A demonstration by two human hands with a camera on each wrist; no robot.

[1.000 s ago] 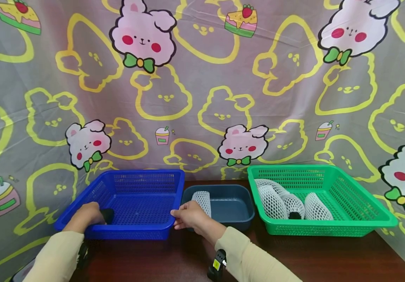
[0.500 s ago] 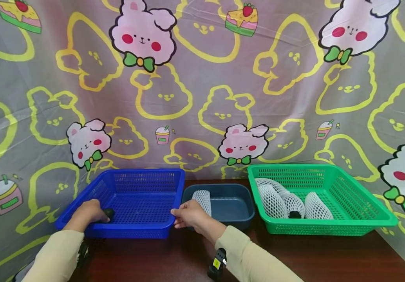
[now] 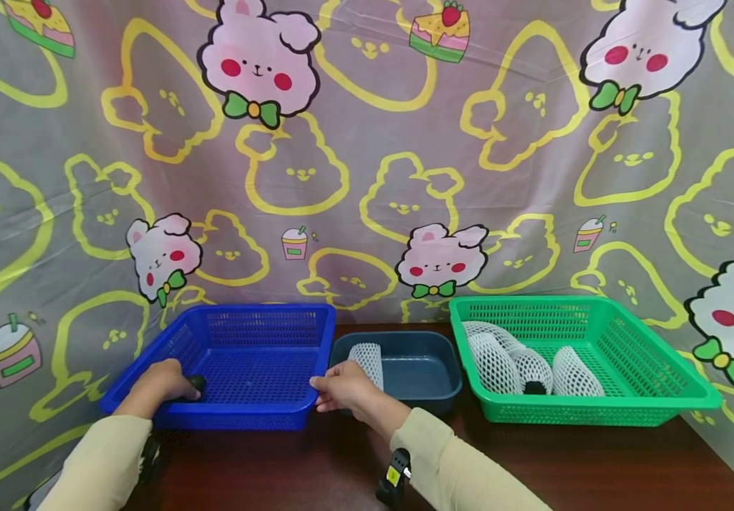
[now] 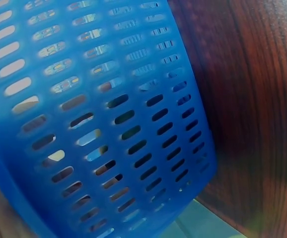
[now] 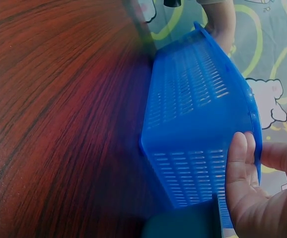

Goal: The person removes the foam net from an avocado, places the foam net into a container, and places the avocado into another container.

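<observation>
Dark object (image 3: 197, 385) sits in left grip (image 3: 164, 383) inside blue basket (image 3: 258, 372).

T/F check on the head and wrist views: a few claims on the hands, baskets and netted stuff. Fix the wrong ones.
1. The left hand reaches into the blue basket. True.
2. No hand touches that basket's rim. False: the right hand pinches it.
3. A dark tub stands between the blue basket and the green basket. True.
4. The green basket holds nothing. False: white netted items lie in it.
5. White netting lies in the tub. True.
6. The blue basket holds only netted things. False: a dark item is in it, right at the left hand; whether gripped is unclear.
</observation>
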